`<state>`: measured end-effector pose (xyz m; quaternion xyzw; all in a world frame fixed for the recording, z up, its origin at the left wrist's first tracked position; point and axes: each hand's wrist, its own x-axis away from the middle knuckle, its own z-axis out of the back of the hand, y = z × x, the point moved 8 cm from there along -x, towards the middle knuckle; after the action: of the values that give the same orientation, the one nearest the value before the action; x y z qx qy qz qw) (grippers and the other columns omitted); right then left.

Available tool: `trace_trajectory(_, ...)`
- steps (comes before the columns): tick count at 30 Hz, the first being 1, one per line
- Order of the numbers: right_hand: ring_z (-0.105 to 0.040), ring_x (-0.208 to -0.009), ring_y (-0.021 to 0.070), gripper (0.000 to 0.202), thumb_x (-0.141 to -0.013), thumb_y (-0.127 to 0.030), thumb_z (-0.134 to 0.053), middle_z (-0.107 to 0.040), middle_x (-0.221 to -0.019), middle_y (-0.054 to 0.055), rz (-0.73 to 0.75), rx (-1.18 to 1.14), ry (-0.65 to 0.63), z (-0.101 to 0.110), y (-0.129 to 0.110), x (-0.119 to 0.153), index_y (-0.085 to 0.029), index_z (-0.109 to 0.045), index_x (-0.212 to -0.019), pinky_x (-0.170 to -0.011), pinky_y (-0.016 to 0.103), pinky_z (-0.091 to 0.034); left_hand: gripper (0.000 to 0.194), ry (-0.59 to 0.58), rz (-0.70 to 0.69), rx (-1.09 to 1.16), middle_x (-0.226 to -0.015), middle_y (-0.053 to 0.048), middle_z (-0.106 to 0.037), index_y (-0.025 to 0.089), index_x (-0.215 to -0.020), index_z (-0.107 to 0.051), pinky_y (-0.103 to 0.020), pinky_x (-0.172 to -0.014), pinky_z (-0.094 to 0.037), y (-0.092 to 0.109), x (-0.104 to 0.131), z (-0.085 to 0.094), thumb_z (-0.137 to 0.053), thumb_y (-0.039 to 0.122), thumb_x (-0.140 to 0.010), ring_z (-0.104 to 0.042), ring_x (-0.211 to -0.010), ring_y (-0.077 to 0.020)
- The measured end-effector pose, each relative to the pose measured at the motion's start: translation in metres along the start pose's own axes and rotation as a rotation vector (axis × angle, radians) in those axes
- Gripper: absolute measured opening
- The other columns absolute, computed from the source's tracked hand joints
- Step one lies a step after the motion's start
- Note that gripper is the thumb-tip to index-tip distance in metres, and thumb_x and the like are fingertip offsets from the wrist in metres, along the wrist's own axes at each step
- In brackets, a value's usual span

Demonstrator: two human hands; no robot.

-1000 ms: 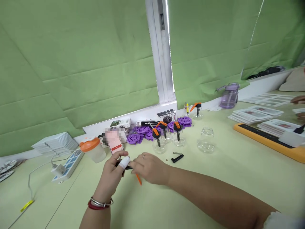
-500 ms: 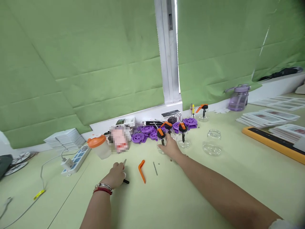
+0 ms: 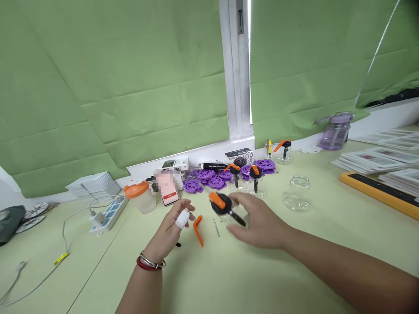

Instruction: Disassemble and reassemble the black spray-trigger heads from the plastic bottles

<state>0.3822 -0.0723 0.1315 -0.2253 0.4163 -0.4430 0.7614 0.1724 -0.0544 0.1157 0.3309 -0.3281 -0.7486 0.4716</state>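
Observation:
My right hand [image 3: 258, 220] is wrapped round a small clear jar with a black lid and an orange crank [image 3: 221, 203], held tilted above the table. My left hand [image 3: 173, 224] is raised to the left of it, fingers apart and bent, with nothing in them. A white wrapping [image 3: 182, 219] covers one finger. On the table between the hands lie a loose orange crank arm [image 3: 198, 231] and a thin metal rod [image 3: 216, 227]. A black-handled tool [image 3: 178, 245] shows only in part below my left hand.
More crank-lidded jars [image 3: 255, 176] stand at the back beside purple plastic wheels [image 3: 206, 175]. A lidless glass jar [image 3: 296, 198] stands right. Leftward are an orange-lidded cup [image 3: 140, 198], a phone [image 3: 167, 192] and a power strip [image 3: 109, 213]. An orange-black bar [image 3: 376, 196] lies far right.
My right hand has lifted the crank-lidded jar from the back group and brought it nearer. My left hand has let go of the black-handled tool and risen towards the jar.

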Motion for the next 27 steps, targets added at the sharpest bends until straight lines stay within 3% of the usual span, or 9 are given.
trace_trajectory(2,-0.054,-0.088,0.0216,0.041,-0.067,-0.033,-0.066,-0.059,-0.095,0.006,-0.059,-0.187,-0.188,-0.008,0.001,0.026,-0.021,-0.053,-0.105,-0.076,0.032,-0.042,0.042,-0.109,-0.098,0.149,-0.108,-0.012,-0.054,0.022,-0.128,-0.034,-0.030,-0.068,-0.044,0.022,0.005,-0.016,-0.032,0.041,-0.091,-0.054,-0.085,-0.0192)
trace_trajectory(5,-0.054,-0.079,0.0179,0.034,-0.075,-0.038,-0.059,-0.057,-0.086,0.005,-0.189,-0.536,-0.354,-0.023,0.015,0.059,-0.018,-0.050,-0.101,-0.066,0.028,-0.043,0.030,-0.272,-0.192,0.121,-0.097,-0.009,-0.057,0.020,-0.113,-0.051,-0.030,-0.072,-0.043,0.045,0.012,-0.045,-0.045,0.035,-0.088,-0.053,-0.080,-0.0170)
trace_trajectory(8,-0.052,-0.074,0.0158,0.039,-0.072,-0.041,-0.063,-0.057,-0.084,0.004,-0.275,-0.536,-0.300,-0.029,0.031,0.077,-0.017,-0.049,-0.099,-0.064,0.027,-0.041,0.022,-0.349,-0.126,0.169,-0.089,-0.007,-0.056,0.018,-0.101,-0.056,-0.030,-0.071,-0.042,0.053,0.017,-0.077,-0.049,0.033,-0.086,-0.051,-0.077,-0.0157)
trace_trajectory(11,-0.050,-0.073,0.0161,0.046,-0.062,-0.041,-0.072,-0.058,-0.083,0.003,-0.276,-0.341,-0.235,-0.033,0.027,0.085,-0.018,-0.052,-0.097,-0.065,0.027,-0.040,0.042,-0.296,0.027,0.370,-0.093,-0.005,-0.053,0.023,-0.119,-0.040,-0.029,-0.071,-0.044,0.055,0.025,-0.104,-0.056,0.032,-0.081,-0.051,-0.079,-0.0158)
trace_trajectory(13,-0.050,-0.071,0.0159,0.049,-0.058,-0.043,-0.075,-0.059,-0.081,0.002,-0.230,-0.299,-0.253,-0.039,0.015,0.086,-0.019,-0.053,-0.095,-0.063,0.026,-0.039,0.051,-0.231,0.129,0.449,-0.085,-0.001,-0.051,0.025,-0.116,-0.036,-0.027,-0.067,-0.044,0.053,0.032,-0.115,-0.065,0.027,-0.074,-0.051,-0.075,-0.0148)
trace_trajectory(16,-0.050,-0.064,0.0138,0.039,-0.066,-0.050,-0.068,-0.058,-0.073,0.002,-0.171,-0.361,-0.342,-0.050,0.007,0.082,-0.018,-0.056,-0.083,-0.058,0.025,-0.037,0.043,-0.188,0.228,0.478,-0.074,0.003,-0.049,0.024,-0.103,-0.042,-0.023,-0.059,-0.041,0.044,0.038,-0.116,-0.067,0.020,-0.069,-0.049,-0.065,-0.0120)
trace_trajectory(19,-0.049,-0.054,0.0115,0.047,-0.082,-0.059,-0.043,-0.058,-0.065,0.004,-0.382,-0.532,-0.382,-0.061,0.038,0.078,-0.015,-0.055,-0.070,-0.052,0.025,-0.036,0.028,-0.080,0.227,0.516,-0.069,0.003,-0.050,0.021,-0.091,-0.048,-0.021,-0.057,-0.038,0.030,0.033,-0.097,-0.065,0.018,-0.069,-0.049,-0.062,-0.0109)
trace_trajectory(22,-0.045,-0.045,0.0096,0.052,-0.082,-0.063,-0.036,-0.058,-0.062,0.004,-0.686,-0.730,-0.295,-0.068,0.076,0.079,-0.015,-0.053,-0.072,-0.044,0.023,-0.033,0.025,-0.113,0.256,0.738,-0.067,0.002,-0.054,0.020,-0.089,-0.050,-0.025,-0.057,-0.040,0.014,0.028,-0.096,-0.062,0.016,-0.068,-0.054,-0.058,-0.0132)
trace_trajectory(27,-0.028,-0.040,0.0053,0.046,-0.080,-0.061,-0.045,-0.037,-0.046,-0.007,-0.768,-0.851,-0.149,-0.064,0.089,0.071,-0.018,-0.044,-0.065,-0.041,0.020,-0.020,0.017,-0.161,0.349,0.989,-0.061,0.002,-0.055,0.018,-0.083,-0.051,-0.027,-0.053,-0.042,-0.002,0.029,-0.116,-0.058,0.014,-0.069,-0.058,-0.052,-0.0160)
